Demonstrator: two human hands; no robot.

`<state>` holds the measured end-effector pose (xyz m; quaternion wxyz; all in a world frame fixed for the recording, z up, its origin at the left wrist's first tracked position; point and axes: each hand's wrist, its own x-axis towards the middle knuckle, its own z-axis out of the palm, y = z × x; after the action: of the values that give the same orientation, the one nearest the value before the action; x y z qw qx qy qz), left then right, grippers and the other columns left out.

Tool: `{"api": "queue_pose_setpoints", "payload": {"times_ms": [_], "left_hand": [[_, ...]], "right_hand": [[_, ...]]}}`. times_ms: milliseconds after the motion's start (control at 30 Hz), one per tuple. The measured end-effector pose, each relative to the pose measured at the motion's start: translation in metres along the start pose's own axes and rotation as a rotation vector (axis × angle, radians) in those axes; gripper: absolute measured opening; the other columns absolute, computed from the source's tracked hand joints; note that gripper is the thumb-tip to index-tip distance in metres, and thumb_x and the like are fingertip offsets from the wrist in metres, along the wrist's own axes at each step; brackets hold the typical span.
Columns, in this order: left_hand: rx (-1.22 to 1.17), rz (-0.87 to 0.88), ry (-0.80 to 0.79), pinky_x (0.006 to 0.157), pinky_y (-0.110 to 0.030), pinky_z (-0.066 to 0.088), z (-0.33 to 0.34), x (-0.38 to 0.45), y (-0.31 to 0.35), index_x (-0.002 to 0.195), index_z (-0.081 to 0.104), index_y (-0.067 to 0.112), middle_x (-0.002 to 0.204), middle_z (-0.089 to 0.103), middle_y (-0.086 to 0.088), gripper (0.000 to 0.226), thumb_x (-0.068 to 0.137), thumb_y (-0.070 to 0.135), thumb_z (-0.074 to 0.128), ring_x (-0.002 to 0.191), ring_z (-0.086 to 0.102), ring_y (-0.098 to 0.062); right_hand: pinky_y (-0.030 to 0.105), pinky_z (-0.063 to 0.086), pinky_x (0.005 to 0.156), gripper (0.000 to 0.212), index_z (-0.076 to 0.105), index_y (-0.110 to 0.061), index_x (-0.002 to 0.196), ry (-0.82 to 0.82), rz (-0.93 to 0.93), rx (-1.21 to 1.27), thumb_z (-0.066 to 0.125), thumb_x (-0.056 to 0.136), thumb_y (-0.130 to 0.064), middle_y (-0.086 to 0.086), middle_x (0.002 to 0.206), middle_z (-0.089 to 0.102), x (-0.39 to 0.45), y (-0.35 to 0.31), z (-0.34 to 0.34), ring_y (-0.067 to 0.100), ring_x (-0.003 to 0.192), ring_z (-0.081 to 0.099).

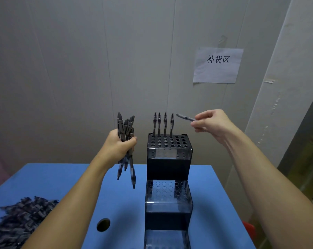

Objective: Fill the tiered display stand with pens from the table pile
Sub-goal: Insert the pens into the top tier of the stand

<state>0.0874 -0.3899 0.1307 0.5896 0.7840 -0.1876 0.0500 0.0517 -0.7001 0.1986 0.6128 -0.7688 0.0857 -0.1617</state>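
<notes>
A black tiered display stand with rows of holes rises in steps at the middle of the blue table. Several grey pens stand upright in the back row of its top tier. My left hand is shut on a bundle of pens, held upright to the left of the stand. My right hand pinches a single pen, held nearly level above the stand's top right, its tip pointing left towards the standing pens. The pen pile lies at the table's near left.
A round hole is cut in the tabletop left of the stand. A paper sign hangs on the grey wall behind. A pale pillar stands at the right. Something red shows past the table's right edge.
</notes>
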Motion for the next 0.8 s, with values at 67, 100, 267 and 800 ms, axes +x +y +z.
{"api": "queue_pose_setpoints", "payload": {"times_ms": [67,100,267,800], "left_hand": [[-0.005,-0.01,0.006,0.065,-0.041,0.053,-0.001,0.001,-0.002,0.084,0.057,0.004,0.061,0.055,-0.004,0.014,0.096,0.004,0.064,0.06,0.055,-0.024],[-0.008,-0.013,0.009,0.065,-0.04,0.053,-0.001,0.001,-0.002,0.084,0.057,0.004,0.061,0.055,-0.004,0.014,0.096,0.004,0.064,0.06,0.055,-0.024],[-0.006,-0.011,0.026,0.065,-0.041,0.055,0.002,0.001,-0.002,0.086,0.058,-0.001,0.065,0.055,-0.009,0.013,0.096,0.004,0.065,0.062,0.055,-0.026],[0.023,-0.025,0.023,0.069,-0.047,0.056,0.002,-0.003,-0.001,0.088,0.058,0.0,0.07,0.055,-0.014,0.011,0.096,0.003,0.064,0.065,0.054,-0.028]], "right_hand": [[0.027,0.063,0.061,0.026,0.07,0.009,0.096,0.053,-0.037,-0.01,0.083,0.073,0.012,0.016,0.078,0.066,0.002,-0.003,-0.002,0.022,0.059,0.064],[0.027,0.062,0.061,0.023,0.072,0.009,0.093,0.063,-0.058,0.001,0.084,0.073,0.01,0.014,0.075,0.066,0.002,-0.004,-0.002,0.021,0.059,0.064],[0.024,0.057,0.055,0.009,0.074,-0.003,0.082,0.091,-0.15,0.024,0.083,0.082,-0.004,0.008,0.068,0.065,0.006,-0.003,0.007,0.016,0.058,0.06],[0.026,0.058,0.064,0.025,0.072,-0.004,0.086,0.083,-0.3,-0.661,0.071,0.095,-0.027,0.008,0.081,0.07,0.014,-0.015,0.041,0.021,0.066,0.072]]}}
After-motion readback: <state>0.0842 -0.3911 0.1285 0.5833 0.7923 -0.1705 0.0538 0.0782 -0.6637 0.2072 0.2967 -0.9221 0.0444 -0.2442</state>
